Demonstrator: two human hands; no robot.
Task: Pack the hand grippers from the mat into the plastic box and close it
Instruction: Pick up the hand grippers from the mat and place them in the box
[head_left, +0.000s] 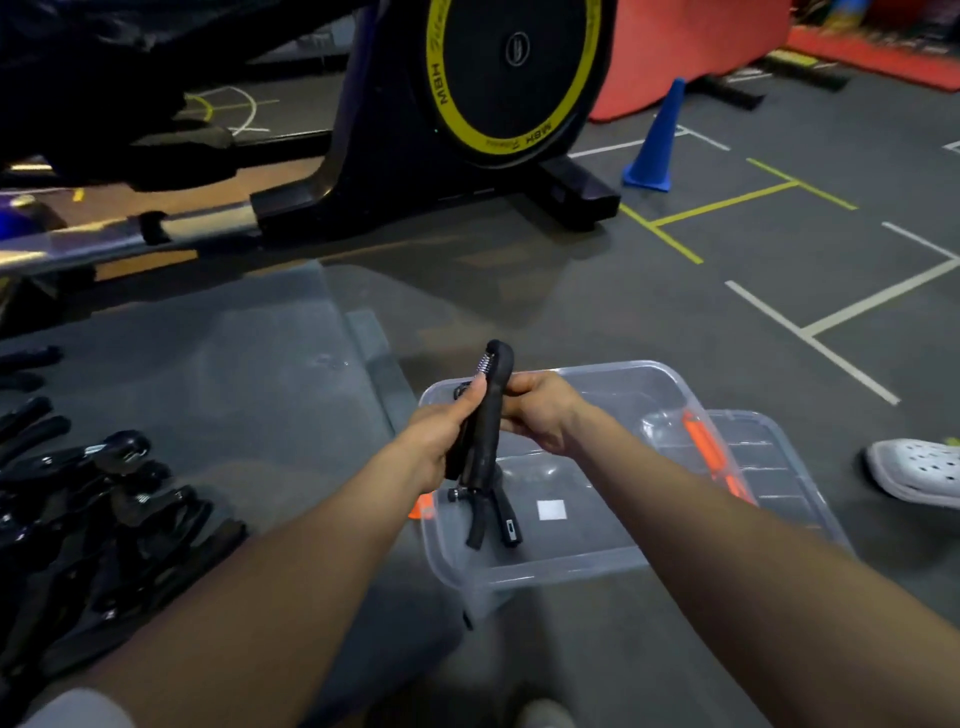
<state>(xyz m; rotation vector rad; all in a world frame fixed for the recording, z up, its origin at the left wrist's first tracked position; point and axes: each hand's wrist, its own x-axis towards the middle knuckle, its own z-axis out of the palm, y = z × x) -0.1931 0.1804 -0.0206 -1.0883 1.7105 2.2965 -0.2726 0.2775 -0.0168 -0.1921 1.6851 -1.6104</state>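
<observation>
Mid-frame, above the clear plastic box (597, 558): black hand gripper (485, 415) clasped upright by left hand (441, 441), pinched too by right hand (540, 410). Inside box, perhaps another gripper (501, 512). Lower left, on the mat (249, 374): heap of grippers (98, 519). Right of box: lid (779, 467).

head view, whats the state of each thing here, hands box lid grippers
left hand: grips the held hand gripper
right hand: pinches the same gripper
held hand gripper: upright, above the box
plastic box: open, one hand gripper inside
lid: off, lying beside the box
pile of hand grippers: on the mat, unpacked
</observation>
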